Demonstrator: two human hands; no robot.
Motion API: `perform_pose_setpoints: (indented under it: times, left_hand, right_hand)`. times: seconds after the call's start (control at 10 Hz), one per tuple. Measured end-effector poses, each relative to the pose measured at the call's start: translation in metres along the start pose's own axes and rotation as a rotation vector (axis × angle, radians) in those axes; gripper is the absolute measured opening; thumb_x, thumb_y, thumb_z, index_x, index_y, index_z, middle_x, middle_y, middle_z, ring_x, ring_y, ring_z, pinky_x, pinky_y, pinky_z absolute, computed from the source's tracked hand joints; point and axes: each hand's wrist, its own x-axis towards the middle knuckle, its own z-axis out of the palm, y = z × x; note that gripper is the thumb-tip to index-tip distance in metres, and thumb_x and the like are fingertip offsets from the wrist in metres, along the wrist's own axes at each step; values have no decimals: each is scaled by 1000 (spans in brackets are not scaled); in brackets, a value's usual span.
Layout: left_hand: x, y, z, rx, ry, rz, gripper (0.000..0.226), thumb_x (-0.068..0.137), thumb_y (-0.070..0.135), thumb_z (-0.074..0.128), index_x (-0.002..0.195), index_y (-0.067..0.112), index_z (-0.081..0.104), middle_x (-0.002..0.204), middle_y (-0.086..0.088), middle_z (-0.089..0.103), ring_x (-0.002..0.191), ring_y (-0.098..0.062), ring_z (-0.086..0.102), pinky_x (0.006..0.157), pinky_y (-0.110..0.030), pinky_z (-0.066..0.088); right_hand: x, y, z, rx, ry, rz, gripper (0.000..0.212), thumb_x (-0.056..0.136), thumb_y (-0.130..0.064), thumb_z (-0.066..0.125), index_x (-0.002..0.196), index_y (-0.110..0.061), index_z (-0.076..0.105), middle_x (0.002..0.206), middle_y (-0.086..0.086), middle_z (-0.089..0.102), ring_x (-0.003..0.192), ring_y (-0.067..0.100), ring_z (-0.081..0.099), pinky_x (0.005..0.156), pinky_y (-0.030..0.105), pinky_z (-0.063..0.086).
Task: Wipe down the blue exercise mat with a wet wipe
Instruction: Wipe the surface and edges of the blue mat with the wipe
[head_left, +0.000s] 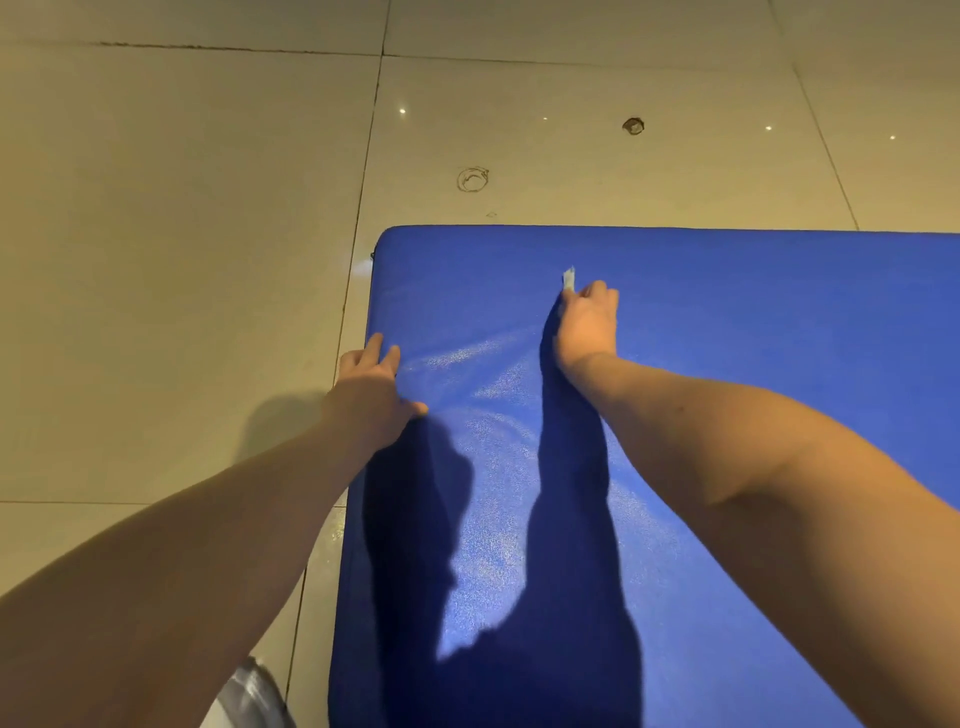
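Blue grainy mat (727, 364); right hand (587, 325) pinches white wipe (569, 279), left hand (371, 389) fingers (375, 347) straight.

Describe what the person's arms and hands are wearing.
Both forearms are bare as far as the picture shows, with no sleeves in view. The left hand and right hand wear no gloves, and no watch, band or ring is visible. A bit of pale grey fabric shows beneath the left arm, possibly clothing.
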Motion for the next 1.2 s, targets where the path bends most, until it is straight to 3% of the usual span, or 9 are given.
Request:
perform_pose_setpoints:
  times: [0.1, 0.2, 0.3, 0.5, 0.7, 0.9, 1.0, 1.1, 1.2]
  left_hand:
    - [1, 4, 1, 24, -33, -19, 93, 93, 57, 61, 161, 19, 11, 168, 1, 0, 147, -27, 16, 111, -30, 32]
    - [3, 9, 5, 58, 10, -24, 93, 92, 56, 63, 161, 17, 13, 168, -1, 3, 143, -28, 21, 109, -28, 34]
    - [3, 8, 7, 14, 27, -23, 92, 91, 50, 68, 159, 15, 19, 167, -6, 8, 144, -31, 23, 113, -33, 31]
    - [1, 3, 15, -78, 67, -28, 91, 90, 49, 70, 159, 15, 21, 168, -6, 10, 147, -31, 20, 116, -33, 26]
    - [-13, -2, 25, -61, 241, -25, 66, 87, 41, 75, 139, 7, 53, 149, -6, 44, 125, -32, 37, 98, -38, 44]
    - [-28, -3, 28, -75, 219, -29, 59, 91, 38, 72, 139, 8, 54, 152, -7, 41, 129, -31, 36, 99, -37, 43]
    - [-37, -9, 35, -82, 248, 26, 65, 78, 31, 86, 129, -2, 62, 144, -19, 51, 118, -43, 45, 93, -45, 47]
    - [-42, -17, 44, -52, 243, 66, 68, 55, 25, 99, 105, -10, 71, 117, -31, 63, 89, -49, 57, 76, -49, 53]
    - [-50, -16, 45, -5, 181, 56, 77, 54, 28, 99, 113, -12, 68, 120, -35, 61, 89, -48, 57, 82, -49, 50]
  right_hand:
    - [-12, -12, 2, 171, -36, 21, 73, 92, -15, 49, 156, -4, 15, 101, -3, 51, 88, 19, 35, 75, 28, 24]
    - [-42, -52, 21, 338, -93, -131, 57, 94, -19, 51, 148, -13, 36, 109, 5, 51, 91, 16, 46, 72, 28, 32]
    - [-77, -96, 26, 273, -222, -277, 38, 93, -4, 51, 132, -5, 53, 125, 21, 50, 113, 32, 46, 92, 39, 37]
    - [-75, -77, 36, 293, -38, -452, 69, 89, 2, 54, 153, -5, 30, 114, 15, 48, 109, 31, 42, 97, 35, 43]
    - [-41, 4, 3, 224, 21, -128, 41, 95, 1, 46, 135, -7, 53, 132, 23, 43, 122, 37, 40, 102, 43, 37]
    - [-43, 10, 6, 324, 83, 120, 66, 95, -16, 50, 153, -2, 23, 121, 2, 51, 95, 21, 38, 79, 25, 30]
    - [-71, -25, 8, 408, -7, 49, 41, 94, -6, 52, 135, -4, 48, 125, 17, 48, 116, 31, 43, 97, 33, 38]
    - [-101, -66, 23, 422, -88, -139, 32, 93, -2, 51, 125, -3, 55, 128, 23, 46, 121, 37, 42, 99, 42, 37]
    - [-120, -92, 36, 421, -147, -296, 33, 94, -1, 51, 126, -2, 54, 128, 23, 46, 120, 36, 41, 98, 41, 36]
